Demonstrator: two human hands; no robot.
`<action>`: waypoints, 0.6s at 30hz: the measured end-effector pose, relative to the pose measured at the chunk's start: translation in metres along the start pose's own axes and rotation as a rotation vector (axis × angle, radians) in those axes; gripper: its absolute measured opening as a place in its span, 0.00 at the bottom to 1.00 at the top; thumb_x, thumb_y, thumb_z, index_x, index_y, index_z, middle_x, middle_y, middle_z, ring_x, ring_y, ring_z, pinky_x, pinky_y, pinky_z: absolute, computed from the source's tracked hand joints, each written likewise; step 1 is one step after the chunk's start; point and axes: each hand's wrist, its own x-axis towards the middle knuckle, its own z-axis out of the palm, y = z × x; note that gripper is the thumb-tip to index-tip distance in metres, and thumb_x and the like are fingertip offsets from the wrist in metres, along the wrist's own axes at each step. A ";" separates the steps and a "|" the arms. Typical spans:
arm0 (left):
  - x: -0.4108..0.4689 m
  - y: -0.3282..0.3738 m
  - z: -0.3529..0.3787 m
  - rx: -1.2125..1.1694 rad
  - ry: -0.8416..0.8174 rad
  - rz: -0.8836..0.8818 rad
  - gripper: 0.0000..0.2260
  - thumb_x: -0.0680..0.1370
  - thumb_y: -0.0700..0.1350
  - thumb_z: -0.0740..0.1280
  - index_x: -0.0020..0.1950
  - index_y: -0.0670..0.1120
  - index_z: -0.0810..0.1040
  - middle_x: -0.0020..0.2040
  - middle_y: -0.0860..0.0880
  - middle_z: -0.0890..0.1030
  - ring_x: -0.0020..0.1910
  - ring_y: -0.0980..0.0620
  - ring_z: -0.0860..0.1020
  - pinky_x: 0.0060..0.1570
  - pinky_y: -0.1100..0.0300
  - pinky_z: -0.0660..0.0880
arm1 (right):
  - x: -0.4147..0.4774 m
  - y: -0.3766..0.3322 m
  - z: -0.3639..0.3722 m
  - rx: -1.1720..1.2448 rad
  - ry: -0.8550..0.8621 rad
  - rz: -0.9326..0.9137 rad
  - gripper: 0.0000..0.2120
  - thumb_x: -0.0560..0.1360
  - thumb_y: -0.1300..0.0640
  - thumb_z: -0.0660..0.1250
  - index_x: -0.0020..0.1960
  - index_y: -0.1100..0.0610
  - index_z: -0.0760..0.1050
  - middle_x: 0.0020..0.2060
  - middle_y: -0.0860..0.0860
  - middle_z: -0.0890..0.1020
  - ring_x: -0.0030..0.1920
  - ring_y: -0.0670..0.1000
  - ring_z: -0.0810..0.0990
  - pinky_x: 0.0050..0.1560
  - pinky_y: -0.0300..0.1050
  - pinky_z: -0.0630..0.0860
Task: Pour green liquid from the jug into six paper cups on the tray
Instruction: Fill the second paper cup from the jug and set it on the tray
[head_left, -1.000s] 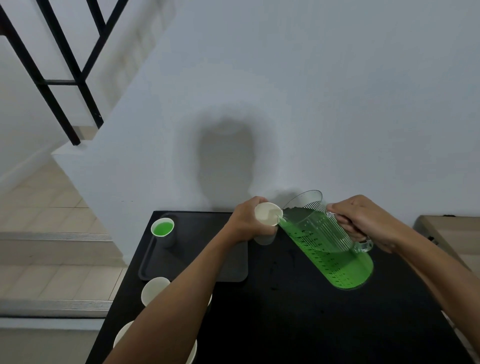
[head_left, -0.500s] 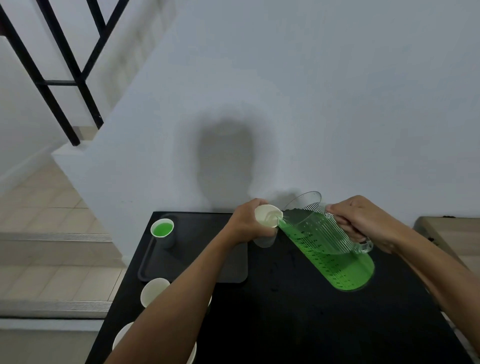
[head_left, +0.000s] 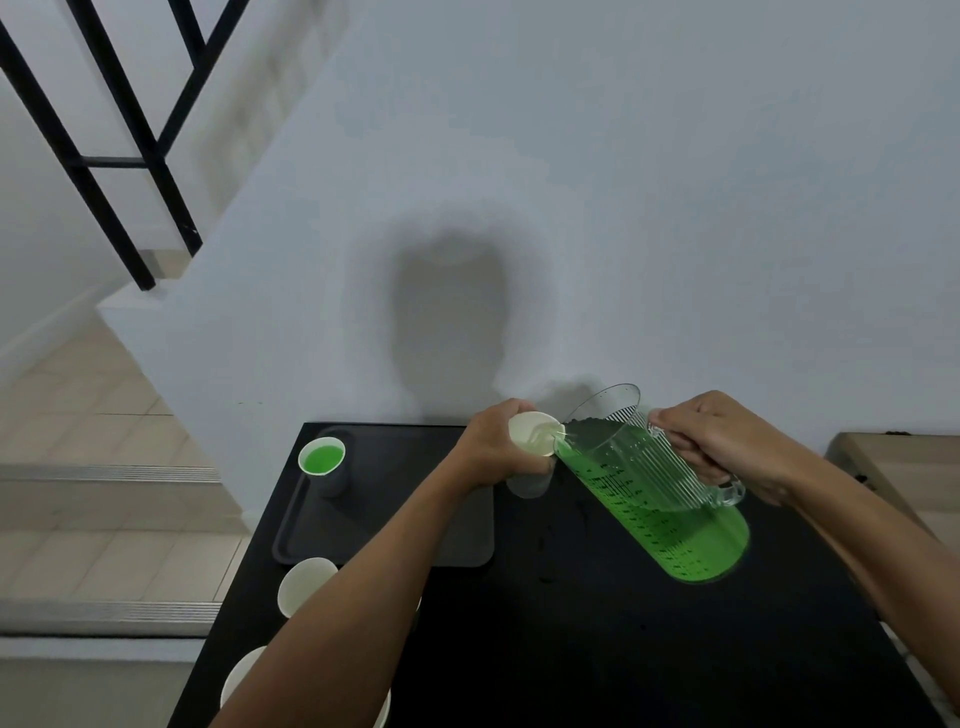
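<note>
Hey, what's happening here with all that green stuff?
A person's right hand holds a clear ribbed plastic jug of green liquid by its handle, tipped so its spout meets the rim of a white paper cup held by the left hand, just right of the dark grey tray. One filled cup stands on the tray; empty white cups wait on the black table.

Home stairwell, tiled steps (head_left: 78, 467), railing (head_left: 119, 156)

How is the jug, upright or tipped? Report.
Tipped: the right hand tilts the jug, spout at the rim of the held cup.
</note>
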 end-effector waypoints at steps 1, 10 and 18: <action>0.000 0.000 0.000 0.000 0.001 0.001 0.31 0.56 0.57 0.75 0.58 0.53 0.78 0.52 0.53 0.81 0.50 0.53 0.79 0.44 0.62 0.76 | 0.000 0.000 0.000 0.000 -0.001 0.000 0.26 0.81 0.54 0.61 0.25 0.57 0.64 0.20 0.52 0.62 0.22 0.48 0.57 0.25 0.39 0.60; 0.002 -0.004 0.000 0.014 -0.002 0.000 0.29 0.59 0.54 0.77 0.59 0.52 0.77 0.52 0.53 0.81 0.51 0.53 0.79 0.46 0.60 0.77 | 0.002 -0.001 0.001 -0.012 -0.009 -0.004 0.25 0.81 0.54 0.61 0.26 0.59 0.65 0.21 0.52 0.62 0.22 0.48 0.58 0.24 0.37 0.64; 0.004 -0.004 -0.001 0.011 0.003 0.004 0.28 0.58 0.54 0.77 0.57 0.53 0.78 0.51 0.53 0.81 0.50 0.53 0.80 0.48 0.57 0.79 | 0.004 -0.002 0.000 -0.019 -0.008 -0.005 0.25 0.81 0.54 0.61 0.26 0.58 0.65 0.21 0.52 0.62 0.23 0.48 0.58 0.23 0.37 0.63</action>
